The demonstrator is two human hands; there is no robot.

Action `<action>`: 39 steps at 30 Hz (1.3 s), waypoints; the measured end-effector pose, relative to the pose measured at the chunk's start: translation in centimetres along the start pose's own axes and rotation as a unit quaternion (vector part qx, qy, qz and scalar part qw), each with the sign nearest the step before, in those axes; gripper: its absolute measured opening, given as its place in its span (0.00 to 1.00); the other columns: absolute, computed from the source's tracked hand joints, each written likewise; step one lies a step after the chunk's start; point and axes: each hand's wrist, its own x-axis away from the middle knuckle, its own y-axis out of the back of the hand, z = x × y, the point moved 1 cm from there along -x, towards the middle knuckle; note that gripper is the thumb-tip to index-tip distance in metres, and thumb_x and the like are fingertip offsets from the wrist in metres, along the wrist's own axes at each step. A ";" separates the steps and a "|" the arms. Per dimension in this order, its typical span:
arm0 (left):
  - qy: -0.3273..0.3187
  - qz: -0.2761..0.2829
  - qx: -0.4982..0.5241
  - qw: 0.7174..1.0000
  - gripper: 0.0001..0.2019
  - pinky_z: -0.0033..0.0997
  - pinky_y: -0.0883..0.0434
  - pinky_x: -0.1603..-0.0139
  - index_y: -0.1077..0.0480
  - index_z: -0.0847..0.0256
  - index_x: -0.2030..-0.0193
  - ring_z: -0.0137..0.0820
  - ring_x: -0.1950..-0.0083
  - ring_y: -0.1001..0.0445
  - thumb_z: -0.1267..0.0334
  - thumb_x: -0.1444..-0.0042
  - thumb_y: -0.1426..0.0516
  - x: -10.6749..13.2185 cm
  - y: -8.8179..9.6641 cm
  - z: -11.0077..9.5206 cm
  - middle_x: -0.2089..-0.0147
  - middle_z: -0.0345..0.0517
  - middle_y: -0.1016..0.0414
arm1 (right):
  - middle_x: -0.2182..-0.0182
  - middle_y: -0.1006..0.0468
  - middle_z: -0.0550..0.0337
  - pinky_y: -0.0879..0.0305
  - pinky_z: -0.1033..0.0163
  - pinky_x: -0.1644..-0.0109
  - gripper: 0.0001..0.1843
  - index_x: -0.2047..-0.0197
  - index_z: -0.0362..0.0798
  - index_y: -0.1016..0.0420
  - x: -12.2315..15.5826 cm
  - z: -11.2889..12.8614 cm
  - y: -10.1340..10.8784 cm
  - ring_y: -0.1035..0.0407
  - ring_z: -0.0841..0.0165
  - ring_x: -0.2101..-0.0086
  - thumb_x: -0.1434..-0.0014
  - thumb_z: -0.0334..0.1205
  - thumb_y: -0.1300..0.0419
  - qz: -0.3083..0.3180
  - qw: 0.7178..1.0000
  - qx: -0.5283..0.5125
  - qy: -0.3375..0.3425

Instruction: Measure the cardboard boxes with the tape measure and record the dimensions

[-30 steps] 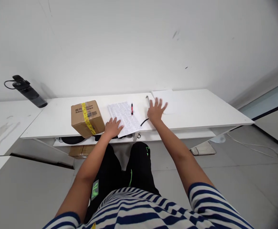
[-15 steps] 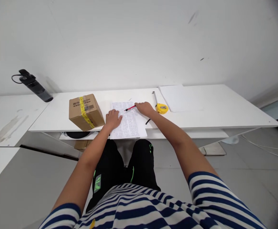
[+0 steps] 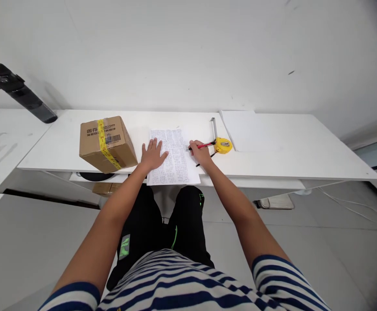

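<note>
Handwritten sheet (image 3: pixel 177 166) first: in your head view it lies on the white counter (image 3: pixel 298 162), straight ahead at twelve o'clock from you, its near edge hanging a little over the counter's front. Take the sheet as the middle of the clock. At nine o'clock your left hand (image 3: pixel 153 155) lies flat on its left part, fingers spread and pointing toward twelve, gripping nothing. At three o'clock your right hand (image 3: pixel 199 151) is closed around a red and black pen (image 3: pixel 204 145), with one end aimed toward nine, at the sheet's right edge; you cannot tell whether that end touches the paper.

Farther out at three o'clock, just beyond your right hand, sits a yellow tape measure (image 3: pixel 223 147), a short length of blade out toward eleven and a black strap (image 3: pixel 211 155) running toward seven, partly hidden by your hand. Between two and three o'clock lie blank papers (image 3: pixel 246 131). A taped cardboard box (image 3: pixel 109 144) stands near your left hand at nine, and well apart, between nine and ten, you have a dark bottle (image 3: pixel 29 100) with a loop on its lid.
</note>
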 end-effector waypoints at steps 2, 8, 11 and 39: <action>-0.001 0.001 0.000 1.000 0.43 0.59 0.67 0.19 0.61 0.59 0.15 0.44 0.15 0.72 0.37 0.29 0.67 0.0 0.1 -0.1 0.15 0.49 0.72 | 0.81 0.33 0.65 0.39 0.59 0.63 0.24 0.76 0.52 0.32 0.3 0.2 0.1 0.37 0.67 0.73 0.37 0.61 0.41 -0.004 1.000 0.028 0.001; 0.000 0.003 0.002 1.000 0.43 0.59 0.69 0.19 0.61 0.61 0.16 0.43 0.15 0.73 0.37 0.30 0.67 0.1 0.2 -0.2 0.15 0.50 0.72 | 0.80 0.34 0.65 0.41 0.60 0.64 0.21 0.78 0.52 0.33 0.1 -0.1 -0.1 0.38 0.67 0.72 0.41 0.56 0.38 0.005 0.998 0.069 -0.008; 0.000 -0.002 0.001 1.000 0.43 0.59 0.68 0.19 0.60 0.61 0.16 0.44 0.15 0.72 0.36 0.30 0.67 0.0 0.1 -0.2 0.14 0.50 0.71 | 0.80 0.33 0.65 0.41 0.59 0.64 0.21 0.78 0.52 0.34 -0.1 -0.3 -0.3 0.39 0.67 0.72 0.41 0.55 0.39 0.002 0.996 0.085 -0.007; -0.005 -0.009 0.015 1.000 0.43 0.60 0.68 0.19 0.60 0.59 0.16 0.45 0.15 0.71 0.36 0.29 0.66 0.0 -0.2 0.2 0.15 0.49 0.71 | 0.81 0.38 0.67 0.42 0.60 0.63 0.21 0.79 0.53 0.40 0.3 0.1 -0.6 0.40 0.67 0.73 0.40 0.51 0.40 -0.013 0.996 0.084 -0.012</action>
